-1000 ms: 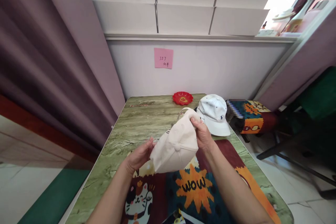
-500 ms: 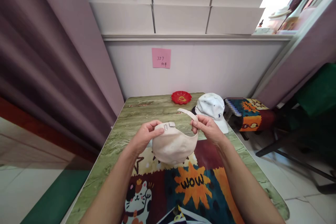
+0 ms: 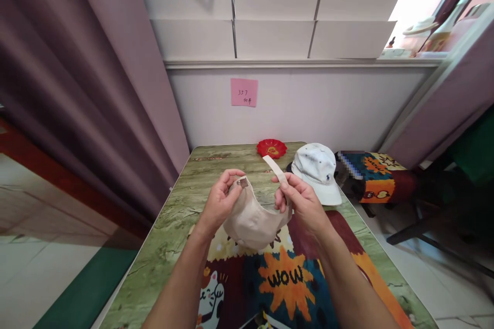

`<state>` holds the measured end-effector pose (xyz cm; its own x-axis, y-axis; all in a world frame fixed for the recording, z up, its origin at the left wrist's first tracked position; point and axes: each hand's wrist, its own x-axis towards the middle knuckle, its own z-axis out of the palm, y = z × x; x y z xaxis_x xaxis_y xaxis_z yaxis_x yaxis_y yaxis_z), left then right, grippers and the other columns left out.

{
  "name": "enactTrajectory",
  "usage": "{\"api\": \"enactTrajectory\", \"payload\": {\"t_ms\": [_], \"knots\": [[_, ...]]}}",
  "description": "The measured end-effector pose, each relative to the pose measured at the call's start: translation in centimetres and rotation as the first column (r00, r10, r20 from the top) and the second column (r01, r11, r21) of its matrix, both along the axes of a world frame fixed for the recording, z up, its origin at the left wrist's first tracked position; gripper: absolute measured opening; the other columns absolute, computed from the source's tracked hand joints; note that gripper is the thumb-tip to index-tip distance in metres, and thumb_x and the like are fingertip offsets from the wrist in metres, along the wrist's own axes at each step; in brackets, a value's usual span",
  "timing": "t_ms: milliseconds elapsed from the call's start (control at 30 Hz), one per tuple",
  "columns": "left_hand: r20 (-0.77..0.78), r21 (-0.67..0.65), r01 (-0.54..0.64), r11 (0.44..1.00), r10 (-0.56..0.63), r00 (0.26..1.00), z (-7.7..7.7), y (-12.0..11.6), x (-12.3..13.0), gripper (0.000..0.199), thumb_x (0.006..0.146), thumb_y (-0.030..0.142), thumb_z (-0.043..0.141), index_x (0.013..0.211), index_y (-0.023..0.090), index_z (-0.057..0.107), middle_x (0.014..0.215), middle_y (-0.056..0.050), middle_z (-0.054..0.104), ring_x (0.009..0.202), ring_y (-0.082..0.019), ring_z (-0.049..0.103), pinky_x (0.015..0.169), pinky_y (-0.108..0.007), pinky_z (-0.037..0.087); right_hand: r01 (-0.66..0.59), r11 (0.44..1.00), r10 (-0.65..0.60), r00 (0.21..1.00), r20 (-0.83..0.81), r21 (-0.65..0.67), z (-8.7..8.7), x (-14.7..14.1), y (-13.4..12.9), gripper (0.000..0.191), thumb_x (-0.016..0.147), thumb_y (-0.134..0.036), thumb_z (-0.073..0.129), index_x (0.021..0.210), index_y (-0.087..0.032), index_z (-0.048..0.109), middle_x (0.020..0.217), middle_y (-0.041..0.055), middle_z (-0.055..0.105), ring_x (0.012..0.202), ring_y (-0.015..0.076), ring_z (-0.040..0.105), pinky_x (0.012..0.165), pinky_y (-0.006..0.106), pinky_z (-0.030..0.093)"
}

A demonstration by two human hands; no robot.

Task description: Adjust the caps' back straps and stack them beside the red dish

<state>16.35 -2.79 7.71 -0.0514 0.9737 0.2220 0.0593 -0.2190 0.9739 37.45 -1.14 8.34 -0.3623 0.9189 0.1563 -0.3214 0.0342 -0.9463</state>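
A cream baseball cap (image 3: pixel 252 223) hangs between my two hands above the table, its back opening facing up. My left hand (image 3: pixel 224 198) pinches the edge by the small metal buckle (image 3: pixel 243 182). Between thumb and fingers, my right hand (image 3: pixel 299 196) grips the cap's strap (image 3: pixel 275 167), whose loose end sticks up toward the back left. Strap and buckle are apart. Just behind my right hand, a white cap (image 3: pixel 316 169) with a small dark logo rests on the table; something dark shows beneath its left side.
A red scalloped dish (image 3: pixel 272 148) lies at the table's back edge. Under my hands a colourful mat (image 3: pixel 285 280) covers part of the wood-patterned table (image 3: pixel 162 247). To the right stands a stool (image 3: pixel 380 177) with a matching cover. A pink note (image 3: pixel 244 92) is stuck to the wall.
The cream cap has tilted, and its buckle edge has turned in my left hand. The strap's loose end now points more steeply upward. My view has shifted slightly.
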Motion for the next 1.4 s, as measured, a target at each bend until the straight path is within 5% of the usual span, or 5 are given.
{"api": "enactTrajectory", "payload": {"t_ms": [400, 767, 1033, 1267, 1400], "knots": [[-0.097, 0.128, 0.059, 0.99, -0.046, 0.994, 0.5, -0.7, 0.6, 0.012, 0.088, 0.025, 0.063, 0.099, 0.022, 0.058, 0.088, 0.0, 0.063, 0.078, -0.013, 0.058, 0.07, -0.023, 0.044, 0.112, 0.982, -0.152, 0.946, 0.285, 0.153, -0.2, -2.9, -0.2, 0.026, 0.077, -0.039, 0.073, 0.088, -0.016, 0.069, 0.076, 0.0011, 0.064, 0.069, 0.014, 0.053, 0.061, 0.023, 0.043], [-0.463, 0.44, -0.062, 0.896, 0.286, 0.839, 2.9, -1.5, 0.0, 0.02, 0.078, 0.026, 0.076, 0.098, 0.025, 0.073, 0.102, -0.005, 0.071, 0.1, -0.024, 0.061, 0.093, -0.036, 0.045, 0.073, 0.968, -0.136, 0.957, 0.258, 0.239, 0.1, -3.9, 1.1, 0.021, 0.078, -0.035, 0.07, 0.078, -0.015, 0.07, 0.067, -0.0012, 0.058, 0.063, 0.0121, 0.047, 0.058, 0.023, 0.037], [-0.291, 0.305, -0.19, 0.933, 0.281, 0.914, 3.1, -2.2, 0.6, 0.019, 0.074, 0.029, 0.079, 0.092, 0.023, 0.078, 0.085, -0.003, 0.066, 0.066, -0.014, 0.054, 0.061, -0.025, 0.044, 0.095, 0.895, -0.283, 0.876, 0.39, 0.435, 0.7, -4.5, 0.4, 0.019, 0.083, -0.035, 0.066, 0.075, -0.018, 0.069, 0.06, -0.003, 0.057, 0.058, 0.0119, 0.047, 0.055, 0.023, 0.035], [-0.007, 0.11, -0.261, 0.959, 0.263, 0.965, 2.4, -1.8, 2.0, 0.024, 0.076, 0.026, 0.074, 0.1, 0.019, 0.074, 0.087, -0.004, 0.072, 0.075, -0.016, 0.065, 0.07, -0.025, 0.052, 0.244, 0.736, -0.493, 0.833, 0.253, 0.632, -0.7, -5.8, 0.9, 0.013, 0.089, -0.03, 0.062, 0.09, -0.021, 0.071, 0.082, 0.0034, 0.071, 0.075, 0.0173, 0.063, 0.073, 0.028, 0.045], [0.227, -0.039, -0.245, 0.969, 0.247, 0.942, 1.2, -1.3, 2.2, 0.025, 0.069, 0.022, 0.078, 0.093, 0.016, 0.073, 0.078, -0.002, 0.073, 0.067, -0.013, 0.065, 0.068, -0.024, 0.053, 0.23, 0.793, -0.433, 0.864, 0.257, 0.564, -2.6, -6.2, 1.5, 0.014, 0.088, -0.032, 0.063, 0.089, -0.02, 0.071, 0.081, 0.003, 0.071, 0.074, 0.0171, 0.063, 0.072, 0.027, 0.045]]}}
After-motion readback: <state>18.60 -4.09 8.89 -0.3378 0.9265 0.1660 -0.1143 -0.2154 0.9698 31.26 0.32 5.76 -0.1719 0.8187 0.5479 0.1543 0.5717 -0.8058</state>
